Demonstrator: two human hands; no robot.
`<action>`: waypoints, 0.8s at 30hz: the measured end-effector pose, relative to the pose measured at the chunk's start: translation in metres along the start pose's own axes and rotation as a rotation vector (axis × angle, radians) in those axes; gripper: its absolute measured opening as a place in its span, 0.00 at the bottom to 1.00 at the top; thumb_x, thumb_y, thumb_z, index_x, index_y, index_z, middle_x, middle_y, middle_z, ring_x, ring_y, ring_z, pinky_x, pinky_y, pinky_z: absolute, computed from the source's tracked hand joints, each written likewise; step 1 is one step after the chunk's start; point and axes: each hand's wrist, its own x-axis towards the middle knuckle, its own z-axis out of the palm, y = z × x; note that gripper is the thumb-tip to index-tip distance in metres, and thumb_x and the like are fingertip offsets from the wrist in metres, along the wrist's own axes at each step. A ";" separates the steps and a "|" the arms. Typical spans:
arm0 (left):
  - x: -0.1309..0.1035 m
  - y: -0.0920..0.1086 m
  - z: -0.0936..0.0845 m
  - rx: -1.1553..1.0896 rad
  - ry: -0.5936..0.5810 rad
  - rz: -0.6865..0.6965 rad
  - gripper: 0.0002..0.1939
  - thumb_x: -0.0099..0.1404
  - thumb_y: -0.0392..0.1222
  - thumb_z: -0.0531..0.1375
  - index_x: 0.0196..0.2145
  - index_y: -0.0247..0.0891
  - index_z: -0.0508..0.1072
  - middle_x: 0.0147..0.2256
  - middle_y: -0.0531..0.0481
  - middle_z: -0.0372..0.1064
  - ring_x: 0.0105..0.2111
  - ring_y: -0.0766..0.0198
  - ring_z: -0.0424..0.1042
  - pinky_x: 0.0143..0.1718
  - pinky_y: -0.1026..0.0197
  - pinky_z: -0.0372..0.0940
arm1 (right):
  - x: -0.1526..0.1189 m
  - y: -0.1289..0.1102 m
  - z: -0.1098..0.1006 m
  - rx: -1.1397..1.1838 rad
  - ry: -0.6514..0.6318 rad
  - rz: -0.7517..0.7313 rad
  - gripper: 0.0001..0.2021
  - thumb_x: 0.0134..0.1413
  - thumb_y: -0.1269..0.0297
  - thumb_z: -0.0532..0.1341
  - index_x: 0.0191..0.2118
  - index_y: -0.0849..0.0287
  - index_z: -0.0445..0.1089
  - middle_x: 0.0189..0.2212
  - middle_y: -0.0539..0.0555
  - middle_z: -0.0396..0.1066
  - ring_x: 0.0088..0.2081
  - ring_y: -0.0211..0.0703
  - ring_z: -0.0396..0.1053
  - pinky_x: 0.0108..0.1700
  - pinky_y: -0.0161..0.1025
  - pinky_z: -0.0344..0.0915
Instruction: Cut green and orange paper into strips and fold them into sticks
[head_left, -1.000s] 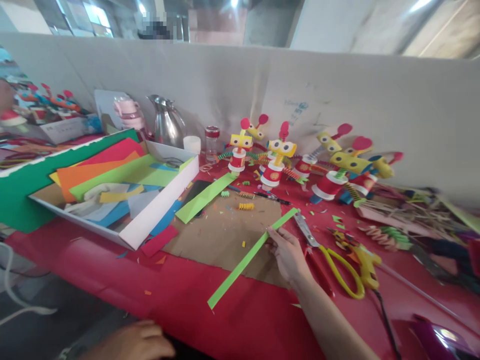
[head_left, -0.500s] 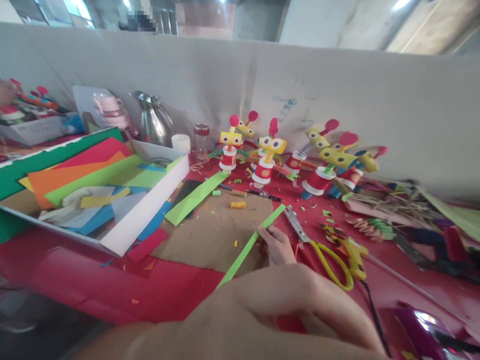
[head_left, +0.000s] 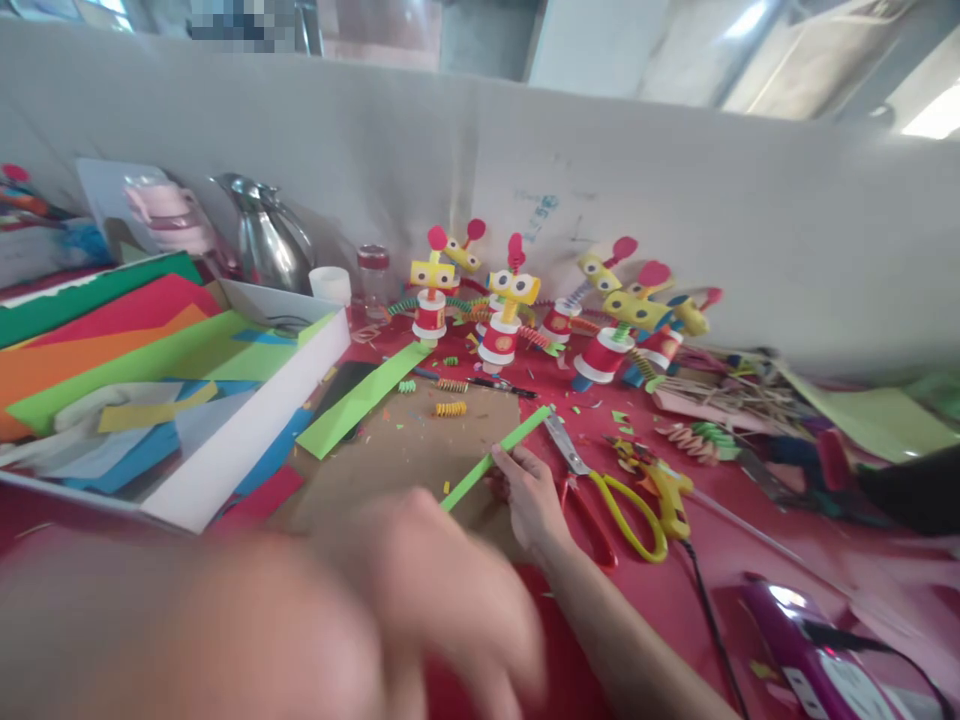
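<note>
My right hand (head_left: 531, 495) pinches a narrow light-green paper strip (head_left: 517, 434) between thumb and fingers, above a brown cardboard sheet (head_left: 397, 445). The strip slants down toward the left, and its lower end is hidden. Large and blurred in the foreground is my left hand (head_left: 435, 600), close to the camera; motion smears its fingers. Just right of the strip's upper end lie scissors (head_left: 568, 447) with red and yellow handles. A wider green paper piece (head_left: 367, 398) lies across the cardboard's left side. Small coiled paper springs, one yellow (head_left: 451, 409), rest near its back edge.
Several paper-cup figures (head_left: 501, 338) stand along the back by the grey partition (head_left: 360, 150). On the left is a white box (head_left: 247, 420) of coloured paper, with a metal jug (head_left: 266, 240) behind. A yellow glue gun (head_left: 671, 495) and a purple device (head_left: 810, 640) lie right.
My left hand has come up, nearer the camera, and no longer covers my right forearm. My right hand still grips the strip. The view has swung slightly right.
</note>
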 end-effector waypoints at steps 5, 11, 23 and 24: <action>0.040 -0.011 0.054 0.241 -0.230 0.069 0.15 0.67 0.36 0.52 0.48 0.39 0.73 0.47 0.43 0.74 0.49 0.54 0.71 0.50 0.51 0.66 | 0.001 0.003 0.001 0.039 -0.012 -0.054 0.16 0.39 0.50 0.72 0.23 0.58 0.73 0.23 0.49 0.69 0.27 0.39 0.64 0.32 0.36 0.62; 0.069 -0.054 0.113 0.052 -0.538 -0.169 0.13 0.67 0.40 0.50 0.30 0.38 0.72 0.29 0.48 0.74 0.31 0.60 0.72 0.33 0.61 0.61 | -0.004 0.002 0.002 0.051 -0.045 -0.106 0.15 0.42 0.51 0.71 0.23 0.58 0.73 0.20 0.48 0.70 0.26 0.37 0.64 0.32 0.36 0.61; 0.079 -0.099 0.087 -0.239 -0.724 -0.317 0.14 0.61 0.51 0.56 0.28 0.38 0.73 0.25 0.52 0.72 0.29 0.63 0.69 0.34 0.61 0.58 | 0.013 -0.020 -0.018 0.171 0.098 -0.053 0.13 0.34 0.58 0.75 0.25 0.59 0.75 0.21 0.48 0.72 0.27 0.35 0.69 0.29 0.31 0.60; 0.078 -0.098 0.088 -0.248 -0.720 -0.326 0.14 0.62 0.51 0.56 0.30 0.38 0.73 0.26 0.51 0.72 0.30 0.62 0.69 0.34 0.61 0.58 | 0.013 -0.019 -0.018 0.171 0.097 -0.056 0.13 0.36 0.58 0.74 0.25 0.59 0.75 0.21 0.48 0.72 0.28 0.35 0.69 0.29 0.30 0.60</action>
